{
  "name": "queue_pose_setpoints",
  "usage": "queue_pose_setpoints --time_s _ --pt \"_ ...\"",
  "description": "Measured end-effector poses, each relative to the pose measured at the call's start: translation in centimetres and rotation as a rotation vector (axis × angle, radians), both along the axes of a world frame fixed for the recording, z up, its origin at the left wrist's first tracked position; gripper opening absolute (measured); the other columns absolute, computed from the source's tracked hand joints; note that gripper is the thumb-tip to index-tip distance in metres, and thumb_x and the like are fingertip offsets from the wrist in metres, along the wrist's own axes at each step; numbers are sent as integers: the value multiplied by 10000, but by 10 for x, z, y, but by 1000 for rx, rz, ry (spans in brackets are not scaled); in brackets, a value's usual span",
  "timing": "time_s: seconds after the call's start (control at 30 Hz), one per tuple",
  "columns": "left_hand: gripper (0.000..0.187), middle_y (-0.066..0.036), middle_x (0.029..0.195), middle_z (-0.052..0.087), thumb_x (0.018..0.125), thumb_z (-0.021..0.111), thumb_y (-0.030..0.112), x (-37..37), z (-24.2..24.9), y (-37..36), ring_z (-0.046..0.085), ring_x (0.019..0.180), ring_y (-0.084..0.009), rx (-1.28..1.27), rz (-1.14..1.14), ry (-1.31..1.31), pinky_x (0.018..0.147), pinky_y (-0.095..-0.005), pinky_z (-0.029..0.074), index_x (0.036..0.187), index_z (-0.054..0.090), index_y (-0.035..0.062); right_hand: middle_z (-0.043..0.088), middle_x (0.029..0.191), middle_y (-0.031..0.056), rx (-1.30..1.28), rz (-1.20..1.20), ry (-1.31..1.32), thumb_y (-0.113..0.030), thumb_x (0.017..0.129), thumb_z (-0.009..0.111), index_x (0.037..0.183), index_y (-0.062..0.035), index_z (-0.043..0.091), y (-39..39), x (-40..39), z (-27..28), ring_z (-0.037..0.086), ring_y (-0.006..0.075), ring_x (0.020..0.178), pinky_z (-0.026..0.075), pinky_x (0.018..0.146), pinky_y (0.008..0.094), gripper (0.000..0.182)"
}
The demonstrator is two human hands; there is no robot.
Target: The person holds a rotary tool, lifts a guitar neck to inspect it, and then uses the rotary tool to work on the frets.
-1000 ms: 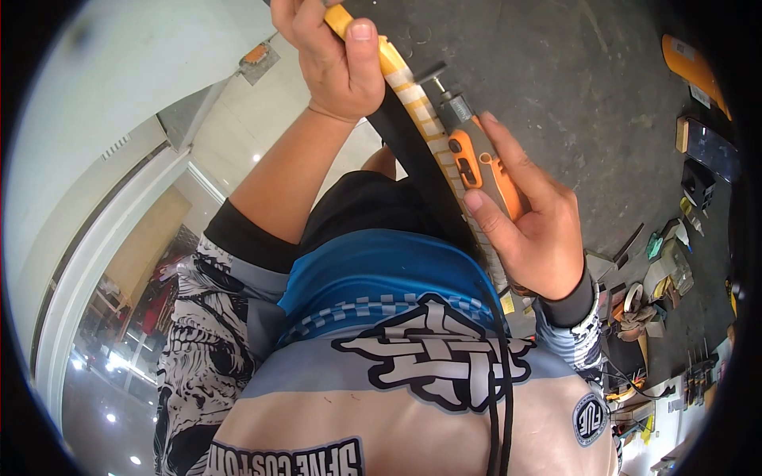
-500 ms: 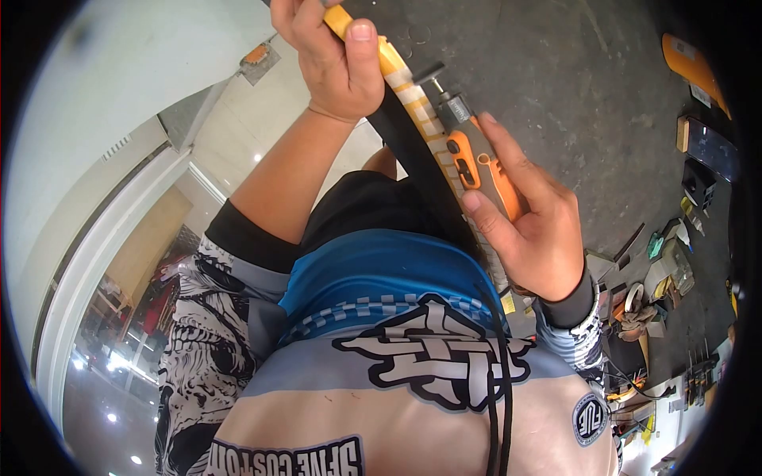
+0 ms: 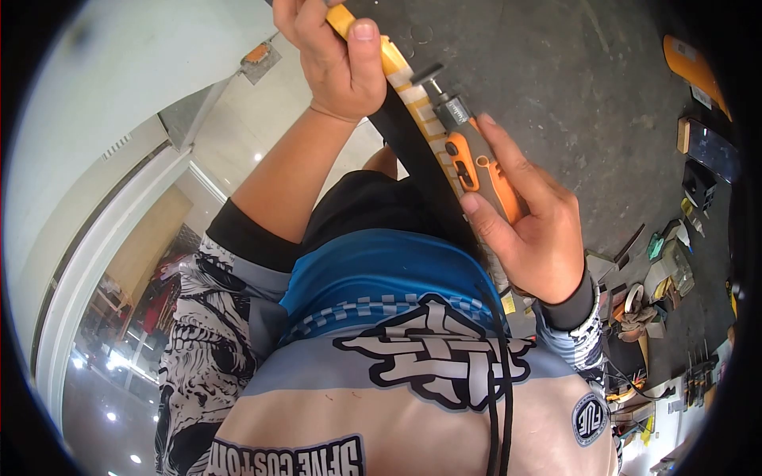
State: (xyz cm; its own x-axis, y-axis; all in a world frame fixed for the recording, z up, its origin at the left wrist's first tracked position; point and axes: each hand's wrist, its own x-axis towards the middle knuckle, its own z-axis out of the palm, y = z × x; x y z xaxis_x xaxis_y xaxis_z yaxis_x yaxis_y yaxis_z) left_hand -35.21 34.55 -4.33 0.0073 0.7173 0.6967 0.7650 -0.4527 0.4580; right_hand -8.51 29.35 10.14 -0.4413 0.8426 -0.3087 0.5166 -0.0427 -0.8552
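My left hand (image 3: 341, 67) is wrapped around the upper end of a long yellow strip (image 3: 394, 60), with the thumb lying along its top. Bands of whitish tape (image 3: 419, 103) cross the strip below the thumb, and a black surface (image 3: 417, 151) runs along its side. In my right hand (image 3: 548, 230) is an orange and grey rotary tool (image 3: 462, 159), gripped between thumb and fingers. At its tip a small dark disc (image 3: 427, 74) sits on a metal shaft, right at the taped edge. The strip's lower end passes behind the tool and my right wrist.
Below lies a dark work surface (image 3: 540, 63). Along the right are a phone-like dark device (image 3: 712, 149), an orange object (image 3: 694, 67), a roll of tape (image 3: 633, 298) and several scraps and tools. A black cord (image 3: 494, 412) hangs down over my shirt.
The rotary tool has tilted slightly, its disc shifting a little left along the taped edge. My left hand has stayed almost still on the strip.
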Motion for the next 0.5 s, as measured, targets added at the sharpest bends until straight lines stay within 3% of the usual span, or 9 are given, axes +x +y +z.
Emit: queue_pose_setpoints --time_s 0.5 --pt "416 -387 1571 202 1044 379 256 2 0 0 299 1421 -424 -3 3 -6 1126 -480 264 1317 380 -57 697 838 148 11 12 -10 -178 826 806 1461 -143 564 0 0 0 683 282 711 562 686 373 680"
